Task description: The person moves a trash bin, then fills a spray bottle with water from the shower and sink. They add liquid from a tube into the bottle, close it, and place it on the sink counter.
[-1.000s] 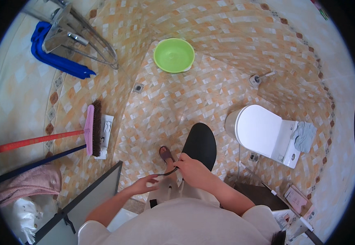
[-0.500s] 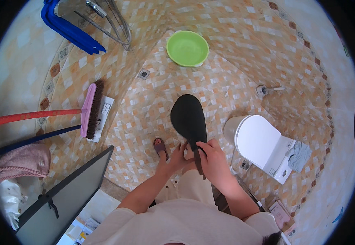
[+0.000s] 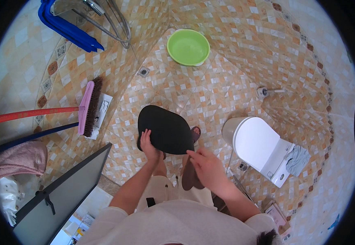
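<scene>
A flat, dark rounded piece (image 3: 165, 128), black and broad with a narrower end, is held out in front of my legs; I cannot make out its exact kind. My left hand (image 3: 149, 148) grips its lower left edge, fingers lying over the top face. At the tapered right end, my right hand (image 3: 206, 165) pinches the tip between thumb and fingers. A brown, tongue-shaped part (image 3: 191, 175) hangs down beside my right hand; whether it joins the black piece is hidden. One sandal (image 3: 195, 134) shows past the piece's right edge.
A green basin (image 3: 188, 47) lies on the tiled floor ahead, near a floor drain (image 3: 143, 72). To the right stands a white toilet (image 3: 257, 139) with a grey cloth (image 3: 297, 160). On the left are a pink broom (image 3: 87, 108) and a grey door panel (image 3: 63, 196).
The black piece has swung left and turned, now showing a broad face. My left hand has moved left onto its edge; my right hand stays near the narrow end.
</scene>
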A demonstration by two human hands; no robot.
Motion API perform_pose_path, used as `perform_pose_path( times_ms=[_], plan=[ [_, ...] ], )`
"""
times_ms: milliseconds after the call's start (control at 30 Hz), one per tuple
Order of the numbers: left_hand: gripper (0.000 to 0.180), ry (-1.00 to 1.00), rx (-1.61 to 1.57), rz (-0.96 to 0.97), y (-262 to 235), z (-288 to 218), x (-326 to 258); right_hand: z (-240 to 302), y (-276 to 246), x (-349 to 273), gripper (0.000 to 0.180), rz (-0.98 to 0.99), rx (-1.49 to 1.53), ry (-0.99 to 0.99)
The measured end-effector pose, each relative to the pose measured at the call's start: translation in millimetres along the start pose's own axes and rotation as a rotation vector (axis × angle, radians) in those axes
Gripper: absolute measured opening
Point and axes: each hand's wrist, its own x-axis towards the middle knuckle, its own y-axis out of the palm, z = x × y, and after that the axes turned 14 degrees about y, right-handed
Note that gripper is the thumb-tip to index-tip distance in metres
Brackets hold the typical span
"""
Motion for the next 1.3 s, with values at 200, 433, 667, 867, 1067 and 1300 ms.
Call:
perform_pose_path(
  times_ms=[200, 433, 667, 867, 1067, 1300],
  plan=[
    [0.026, 0.189, -0.024, 0.764, -39, 58, 15, -109, 28, 44, 0.019, -0.191, -0.113, 0.054],
    [0.039, 0.069, -0.312, 1.024, 38, 64, -20, -219, 47, 105, 0.016, -0.097, -0.381, 0.206],
    [0.040, -0.260, -0.278, 1.068, 121, 94, -2, -230, 61, 273, 0.013, -0.209, -0.792, -0.108],
    [0.059, -0.284, 0.220, 0.471, 137, 169, 61, -163, 152, 393, 0.032, -0.461, -0.406, -0.323],
    [0.067, -0.372, 0.427, 0.629, 55, 205, 42, -167, 241, 262, 0.026, -0.010, -0.240, -0.242],
    [0.068, -0.376, 0.379, 0.890, -47, 150, -44, -268, 160, 71, 0.036, 0.480, 0.187, 0.519]
  ],
)
